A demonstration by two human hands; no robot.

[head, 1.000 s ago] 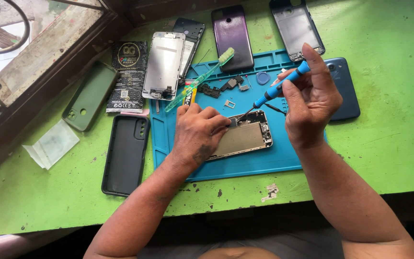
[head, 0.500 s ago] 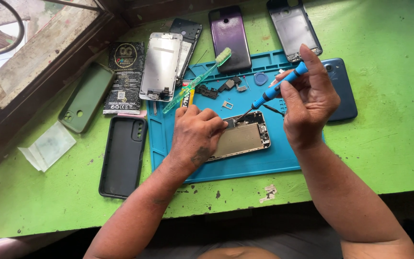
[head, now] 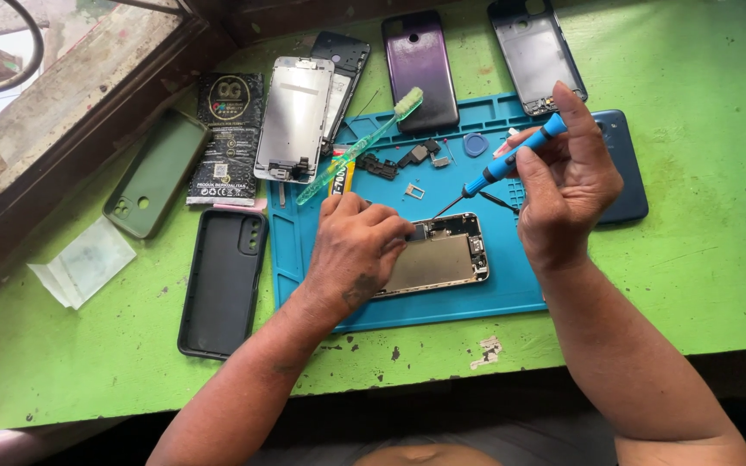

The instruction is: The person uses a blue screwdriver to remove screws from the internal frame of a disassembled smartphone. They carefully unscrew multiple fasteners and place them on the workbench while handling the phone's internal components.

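Note:
An opened phone body (head: pixel 442 257) with bare metal insides lies on a blue repair mat (head: pixel 494 298). My left hand (head: pixel 357 250) rests on its left end, fingers curled over the top corner and holding it down. My right hand (head: pixel 567 185) grips a blue-handled screwdriver (head: pixel 511 160), index finger on its cap. The thin tip slants down-left to the phone's upper edge, next to my left fingertips.
Small black parts (head: pixel 395 161), a blue disc (head: pixel 476 144) and a green toothbrush (head: pixel 360 147) lie on the mat's far side. Around it on the green table: a screen frame (head: pixel 293 116), purple back cover (head: pixel 419 65), grey frame (head: pixel 535 52), black case (head: pixel 223 280), green case (head: pixel 155 173).
Both hands stay in nearly the same pose over the phone. The view has shifted slightly; the screwdriver tip remains at the phone's top edge.

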